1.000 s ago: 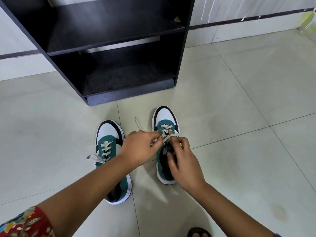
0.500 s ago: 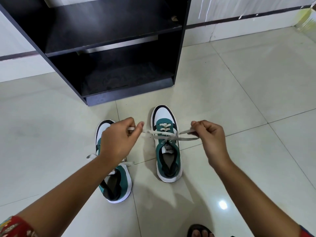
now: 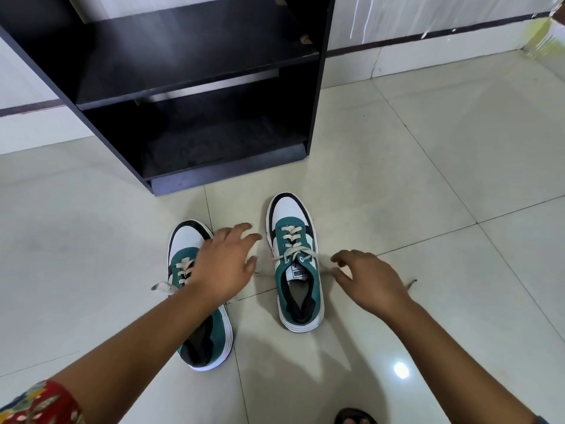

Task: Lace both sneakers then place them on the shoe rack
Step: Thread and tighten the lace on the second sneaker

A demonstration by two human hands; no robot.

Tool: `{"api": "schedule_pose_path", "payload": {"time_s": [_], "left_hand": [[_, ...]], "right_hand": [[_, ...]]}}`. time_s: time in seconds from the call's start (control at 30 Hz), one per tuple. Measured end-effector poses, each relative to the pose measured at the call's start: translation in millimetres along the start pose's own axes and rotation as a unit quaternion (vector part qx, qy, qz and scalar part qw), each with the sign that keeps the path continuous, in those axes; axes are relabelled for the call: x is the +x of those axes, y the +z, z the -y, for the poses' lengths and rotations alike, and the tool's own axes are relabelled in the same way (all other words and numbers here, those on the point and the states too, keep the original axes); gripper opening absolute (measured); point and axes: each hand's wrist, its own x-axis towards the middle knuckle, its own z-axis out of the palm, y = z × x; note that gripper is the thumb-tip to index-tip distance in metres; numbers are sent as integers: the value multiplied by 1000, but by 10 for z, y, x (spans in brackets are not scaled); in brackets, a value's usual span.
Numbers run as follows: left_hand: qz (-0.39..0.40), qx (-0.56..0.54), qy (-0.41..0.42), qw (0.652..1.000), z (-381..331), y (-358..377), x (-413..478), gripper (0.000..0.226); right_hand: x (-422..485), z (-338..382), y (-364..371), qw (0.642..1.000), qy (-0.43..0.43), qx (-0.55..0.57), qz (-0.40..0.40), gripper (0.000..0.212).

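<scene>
Two green, white and black sneakers stand on the tiled floor, toes toward the shoe rack [image 3: 195, 123]. The right sneaker [image 3: 295, 264] has its white lace [image 3: 292, 250] threaded through the eyelets, with loose ends trailing off both sides onto the floor. My left hand [image 3: 224, 266] hovers with fingers spread over the left sneaker [image 3: 195, 301], covering part of its laces. To the right of the right sneaker, my right hand [image 3: 371, 281] is open, fingers apart, holding nothing.
The black shoe rack has two bare shelves, the lower one just above floor level. A white wall with a dark stripe runs behind it. Toes of a foot in a dark sandal [image 3: 354, 417] show at the bottom edge.
Both hands were pulling the right sneaker's lace ends taut sideways; now they have let go and opened. The lace ends have dropped to the floor.
</scene>
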Motion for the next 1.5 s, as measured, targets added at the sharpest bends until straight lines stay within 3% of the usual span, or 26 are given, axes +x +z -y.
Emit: {"api": "schedule_pose_path", "payload": {"time_s": [0.1, 0.2, 0.27, 0.33, 0.47, 0.63, 0.77, 1.0, 1.07, 1.27, 1.5], "left_hand": [[1, -168, 8, 986, -174, 37, 60, 31], [-13, -148, 24, 989, -273, 89, 95, 17], [-34, -123, 42, 991, -277, 123, 101, 14], [-50, -109, 55, 991, -291, 131, 75, 14], [-61, -123, 44, 990, -298, 71, -14, 8], [2, -173, 40, 984, -173, 39, -94, 26], [45, -265, -12, 963, -277, 5, -15, 20], [-48, -115, 5, 992, -178, -29, 7, 18], [-62, -72, 15, 995, -125, -8, -21, 15], [-69, -39, 28, 996, -100, 80, -52, 12], [-50, -23, 22, 998, -59, 173, -85, 12]], "right_hand": [[59, 204, 35, 994, -28, 106, -30, 25], [118, 274, 79, 988, -29, 129, -76, 15], [151, 258, 113, 983, -40, 148, -99, 20], [180, 242, 153, 983, -55, 159, -78, 31], [158, 137, 103, 983, -38, 171, -63, 12], [87, 41, 15, 977, -37, 212, -6, 1], [144, 195, 45, 968, -51, 244, 33, 16], [179, 163, 85, 948, -11, 316, -23, 22], [167, 112, 107, 921, 27, 389, -1, 22], [155, 84, 178, 851, 89, 517, 13, 31], [179, 24, 263, 826, 102, 554, 6, 32]]}}
